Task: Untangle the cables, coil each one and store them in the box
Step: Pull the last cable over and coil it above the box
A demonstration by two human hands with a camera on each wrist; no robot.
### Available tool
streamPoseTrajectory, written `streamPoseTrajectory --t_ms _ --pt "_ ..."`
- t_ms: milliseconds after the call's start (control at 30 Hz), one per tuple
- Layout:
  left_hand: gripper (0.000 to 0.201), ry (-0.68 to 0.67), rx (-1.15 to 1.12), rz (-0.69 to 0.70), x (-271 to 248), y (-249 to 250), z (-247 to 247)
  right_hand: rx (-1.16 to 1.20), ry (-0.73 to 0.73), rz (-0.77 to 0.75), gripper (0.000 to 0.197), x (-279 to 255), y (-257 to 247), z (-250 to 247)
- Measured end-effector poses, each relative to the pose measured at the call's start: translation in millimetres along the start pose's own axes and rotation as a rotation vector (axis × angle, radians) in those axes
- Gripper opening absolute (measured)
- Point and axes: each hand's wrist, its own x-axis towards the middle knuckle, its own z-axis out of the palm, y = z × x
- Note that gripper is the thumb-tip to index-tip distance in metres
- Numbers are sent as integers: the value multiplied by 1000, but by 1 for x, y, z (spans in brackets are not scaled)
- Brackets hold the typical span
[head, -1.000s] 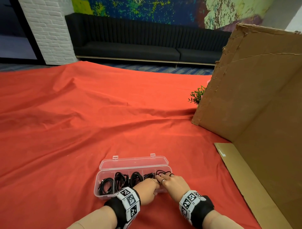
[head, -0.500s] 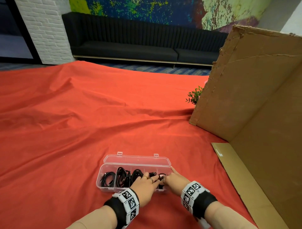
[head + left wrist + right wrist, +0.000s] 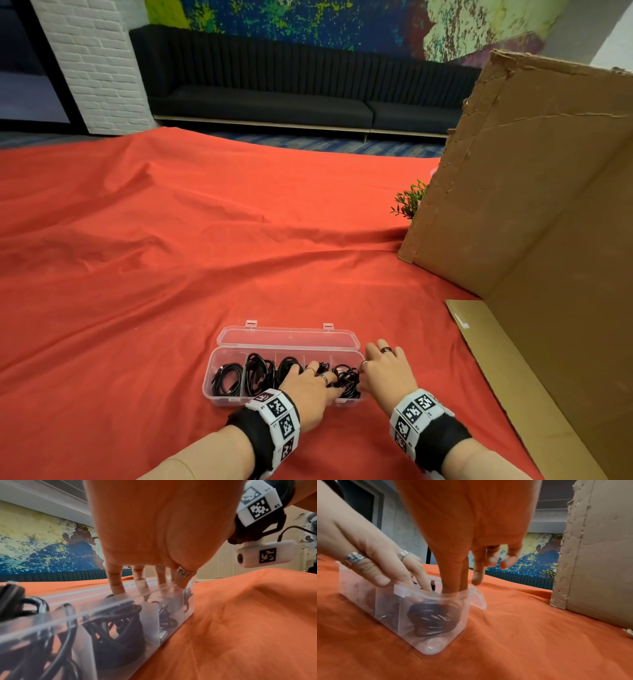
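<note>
Coiled black cables [image 3: 255,375] fill every compartment of the clear plastic organizer box [image 3: 236,401], which sits near the front edge of the red-draped table [image 3: 171,257], its hinged lid [image 3: 287,337] lying open behind it. Compared with a second ago, the right hand [image 3: 385,373] has slid off the last coil [image 3: 433,616] toward the box's right end, only two straight fingers dipping inside, while the left hand [image 3: 308,387] presses loose, extended fingers onto the coils, neither grasping anything. Stowing looks finished, so closing the lid is probably all that remains.

Red cloth [image 3: 205,257] under clear box [image 3: 287,337], cardboard [image 3: 531,205], perhaps a sprig [image 3: 409,202]
</note>
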Motion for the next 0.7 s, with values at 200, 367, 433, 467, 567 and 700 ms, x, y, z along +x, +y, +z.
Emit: streamPoseTrajectory --t_ms 200,367,433,467,567,700 --pt "64 -18 -34 -6 0 2 -1 44 -116 3 39 7 0 17" --pt "68 -22 -76 2 3 3 1 -4 -135 12 38 9 -6 13" --pt "62 -14 -88 -5 4 4 2 -18 -115 -5 33 8 -11 16" --pt "57 -11 -84 -7 4 4 1 -18 -113 -12 32 9 -13 17" --pt "48 -5 -51 -20 4 6 1 -31 -107 -21 27 11 -15 11" --pt "54 13 -10 -8 5 7 2 -36 -112 -46 25 17 -12 12"
